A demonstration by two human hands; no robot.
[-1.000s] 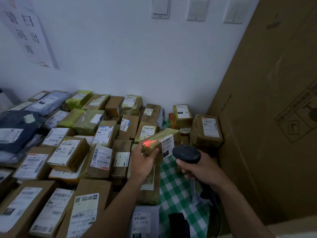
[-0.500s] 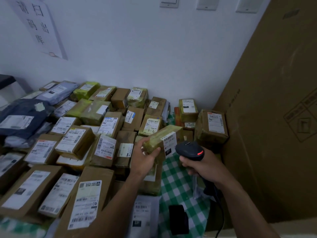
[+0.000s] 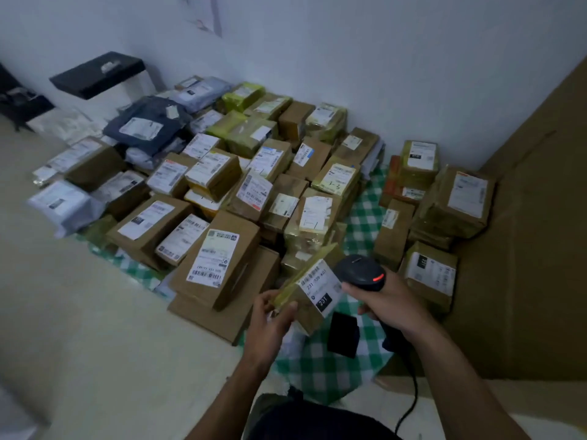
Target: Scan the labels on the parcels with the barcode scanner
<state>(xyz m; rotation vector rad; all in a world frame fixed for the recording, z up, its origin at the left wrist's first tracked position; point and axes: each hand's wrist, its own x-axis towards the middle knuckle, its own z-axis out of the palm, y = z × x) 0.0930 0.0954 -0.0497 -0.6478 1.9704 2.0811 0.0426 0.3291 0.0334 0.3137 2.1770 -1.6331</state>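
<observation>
Pale floor [image 3: 95,344], left grip [image 3: 270,319] curled round taped parcel [image 3: 306,314], right grip [image 3: 390,303] clasping barcode scanner [image 3: 359,271] just beside parcel's label [image 3: 320,287]

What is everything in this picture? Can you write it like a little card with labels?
Left hand: holds small parcel above the green checked cloth
Right hand: grips barcode scanner, its head close beside the parcel
Label: white, faces up, shows 231
Scanner light: small red light on
Other parcels: piled on the cloth by the wall
Right side: big cardboard sheet
</observation>
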